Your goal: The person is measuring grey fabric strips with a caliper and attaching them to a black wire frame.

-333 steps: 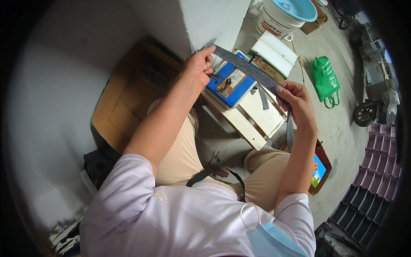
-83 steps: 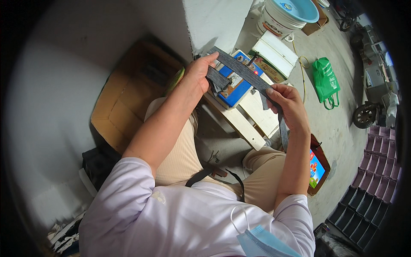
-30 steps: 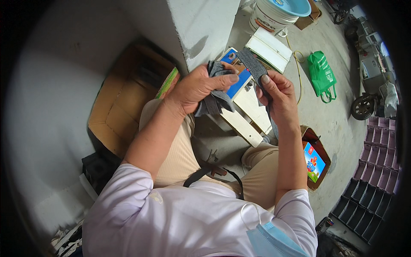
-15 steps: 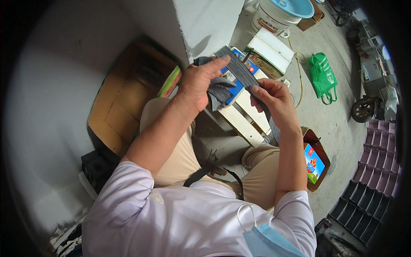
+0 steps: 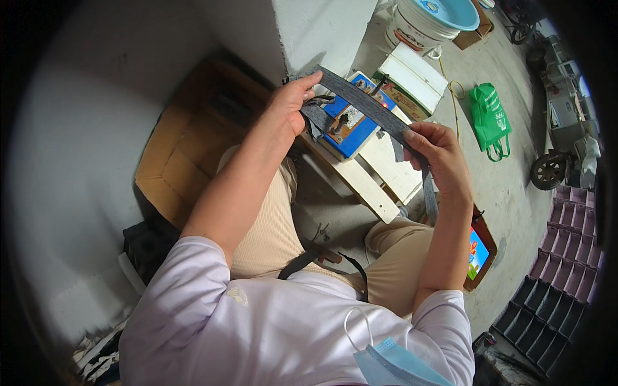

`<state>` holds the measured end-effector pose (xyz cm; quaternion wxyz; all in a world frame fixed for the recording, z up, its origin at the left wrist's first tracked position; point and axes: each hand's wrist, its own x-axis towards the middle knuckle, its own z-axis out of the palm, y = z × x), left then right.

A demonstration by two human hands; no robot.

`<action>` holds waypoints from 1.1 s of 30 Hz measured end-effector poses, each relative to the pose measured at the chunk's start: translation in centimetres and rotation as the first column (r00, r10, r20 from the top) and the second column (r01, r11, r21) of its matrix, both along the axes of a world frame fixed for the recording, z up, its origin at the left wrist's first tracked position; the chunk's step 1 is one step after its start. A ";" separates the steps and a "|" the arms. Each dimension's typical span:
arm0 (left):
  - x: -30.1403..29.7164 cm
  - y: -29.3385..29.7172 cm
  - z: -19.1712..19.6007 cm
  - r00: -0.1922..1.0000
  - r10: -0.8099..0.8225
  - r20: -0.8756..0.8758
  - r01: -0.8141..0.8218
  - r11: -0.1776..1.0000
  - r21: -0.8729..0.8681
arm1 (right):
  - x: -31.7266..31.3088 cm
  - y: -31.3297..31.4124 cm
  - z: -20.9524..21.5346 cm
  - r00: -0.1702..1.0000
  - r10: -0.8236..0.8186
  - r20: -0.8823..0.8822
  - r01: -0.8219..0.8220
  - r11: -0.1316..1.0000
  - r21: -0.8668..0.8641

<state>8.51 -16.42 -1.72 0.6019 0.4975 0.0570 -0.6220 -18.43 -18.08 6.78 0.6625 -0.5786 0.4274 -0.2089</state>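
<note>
A long dark grey fabric strip (image 5: pixel 364 101) is stretched between my hands. My left hand (image 5: pixel 291 103) pinches its upper left end, while more of the folded grey fabric hangs below that hand. With thumb and fingers, my right hand (image 5: pixel 438 149) grips the strip further along, and a loose length dangles under it past my wrist. Beneath the strip is a blue box-shaped machine (image 5: pixel 353 145) with a metal plate, a dark fitting and a small red light. It sits on a white wooden bench (image 5: pixel 367 190) beyond my knees.
An open cardboard box (image 5: pixel 168 164) stands left by the wall. Past the bench are a white-topped carton (image 5: pixel 418 72), a bucket (image 5: pixel 412 32) with a blue basin (image 5: pixel 454 11), and a green bag (image 5: pixel 490 116). Another box (image 5: pixel 481 254) lies right, near stacked compartment trays (image 5: pixel 547 302).
My hands have moved apart, the right one rightward and slightly down, drawing out a longer span of the strip. More of the blue machine is now visible.
</note>
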 end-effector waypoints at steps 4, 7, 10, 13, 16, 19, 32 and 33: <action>-0.2 -0.4 0.0 0.998 0.060 -0.036 -0.060 0.998 -0.016 | 0.9 0.0 -0.5 0.999 0.005 0.034 -0.005 1.000 0.006; 0.0 -0.6 -0.5 0.996 0.071 -0.045 -0.075 0.994 -0.081 | 1.2 -0.2 -0.9 0.999 0.022 0.041 -0.023 1.000 0.011; 0.2 -0.7 -1.0 0.996 0.074 -0.058 -0.081 0.988 -0.132 | 1.6 -0.4 -0.9 0.999 0.023 0.024 -0.023 0.999 0.022; -0.1 -1.0 -0.6 0.992 0.118 -0.053 -0.122 0.991 -0.062 | 1.5 -0.7 -1.2 0.999 0.026 0.031 -0.026 1.000 0.012; -0.2 -1.1 -0.4 0.991 0.134 -0.028 -0.135 0.991 -0.016 | 1.4 -0.6 -1.2 0.999 0.013 0.037 -0.014 1.000 0.023; -0.1 -1.0 -0.5 0.993 0.114 -0.016 -0.115 0.993 -0.036 | 1.5 -0.6 -1.3 1.000 0.002 0.021 -0.003 1.000 0.019; -0.1 -1.4 -1.4 0.988 0.153 0.015 -0.152 0.988 -0.028 | 0.6 -1.8 -6.0 0.997 0.020 -0.069 -0.013 0.995 0.100; -0.2 -1.4 -1.5 0.989 0.149 0.025 -0.148 0.988 -0.032 | 0.4 -1.9 -6.3 0.995 0.029 -0.094 -0.020 0.995 0.100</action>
